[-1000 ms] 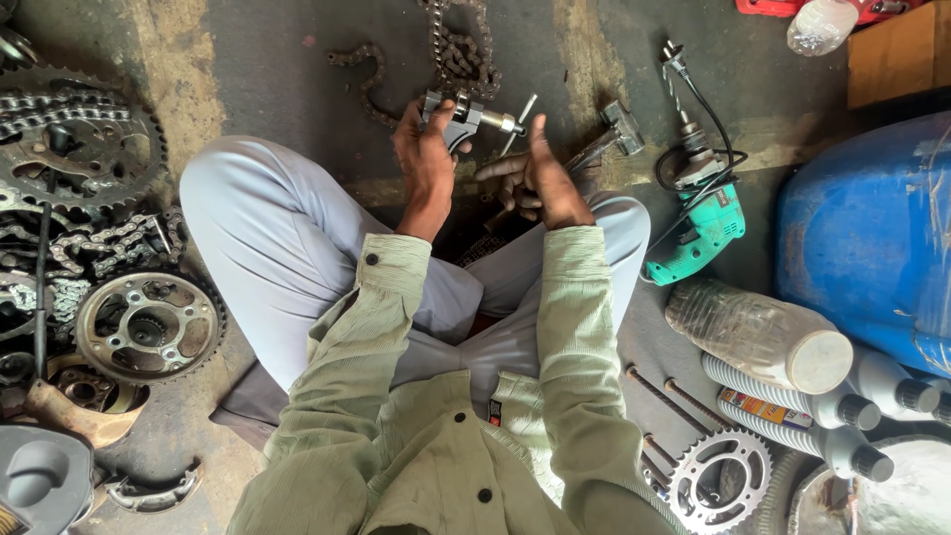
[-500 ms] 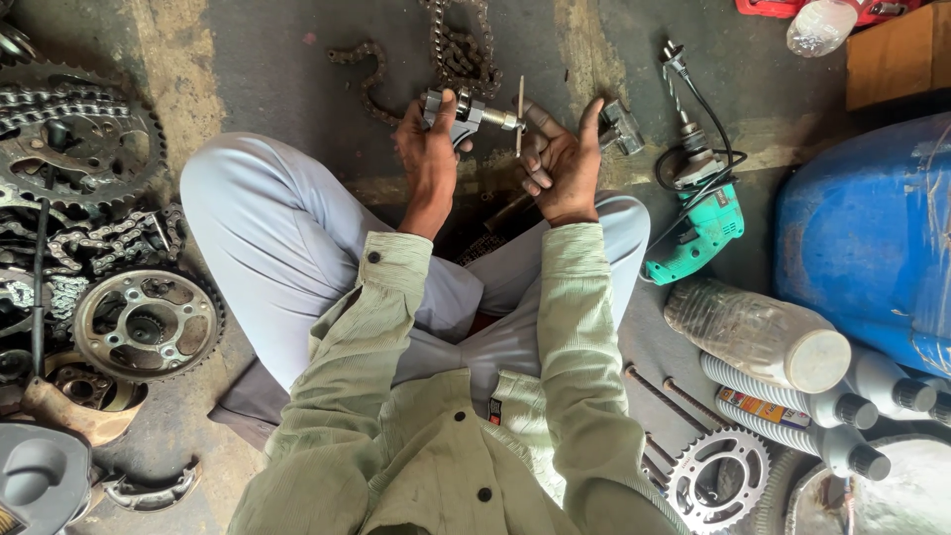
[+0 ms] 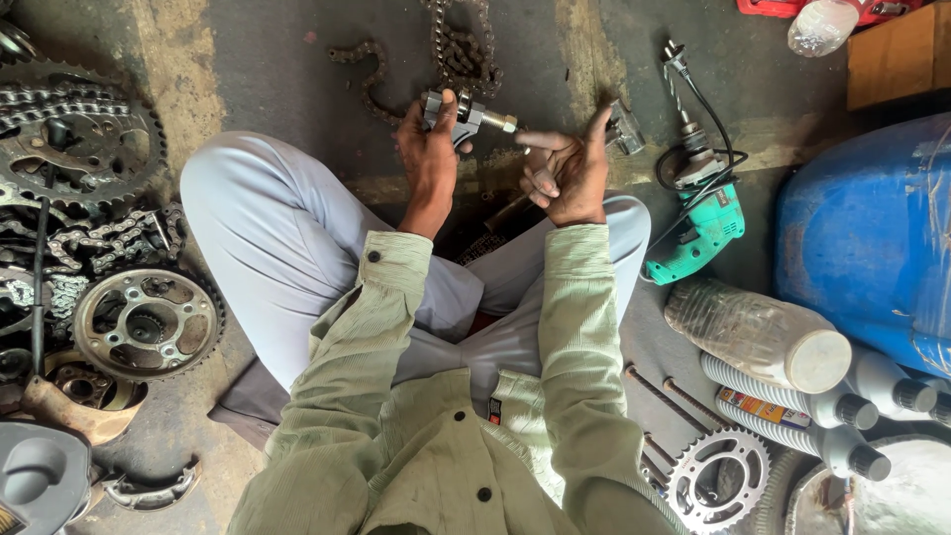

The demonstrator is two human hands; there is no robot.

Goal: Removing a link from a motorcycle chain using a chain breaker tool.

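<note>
I sit cross-legged on the workshop floor. My left hand (image 3: 432,157) grips a small metal chain tool (image 3: 466,114) with a threaded bolt sticking out to the right. My right hand (image 3: 567,170) is beside it, index finger stretched toward the bolt's tip and thumb raised, holding nothing that I can make out. A drive chain (image 3: 451,45) lies on the floor just beyond the tool.
Sprockets (image 3: 147,322) and chains (image 3: 79,109) lie on the left. A green electric drill (image 3: 705,220) with its cable rests on the right, next to a blue drum (image 3: 872,228), plastic bottles (image 3: 758,335), another sprocket (image 3: 718,479) and loose rods (image 3: 664,396).
My right hand has turned: a second ago it was by the tool's handle bar, then open-palmed; now its index finger points at the bolt end. The left hand has kept hold of the tool.
</note>
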